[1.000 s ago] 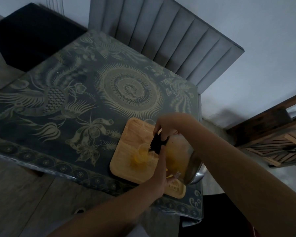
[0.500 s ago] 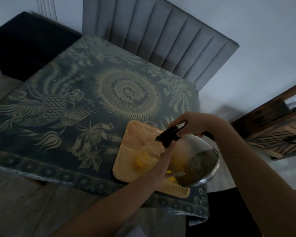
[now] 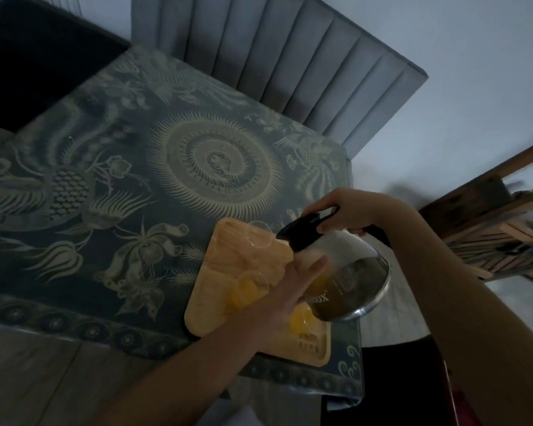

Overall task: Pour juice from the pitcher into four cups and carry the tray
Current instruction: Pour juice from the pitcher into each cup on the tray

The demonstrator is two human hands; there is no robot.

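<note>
- The wooden tray [image 3: 225, 256] sits on the near right corner of the patterned table [image 3: 136, 179].
- On the tray, the far cup [image 3: 259, 238] looks empty; the middle cup [image 3: 248, 292] and the near cup [image 3: 302, 321] hold yellow juice.
- The glass pitcher [image 3: 351, 272] is tilted above the tray's right side, with a little juice showing low inside it.
- Compared with a second ago, the pitcher is swung up from its steep pour, and its black spout now points toward the far cup.
- The right hand [image 3: 354, 210] grips the pitcher's black handle from above.
- The left hand [image 3: 290, 290] has its fingers straight, pressed flat against the pitcher's glass side below the spout.
</note>
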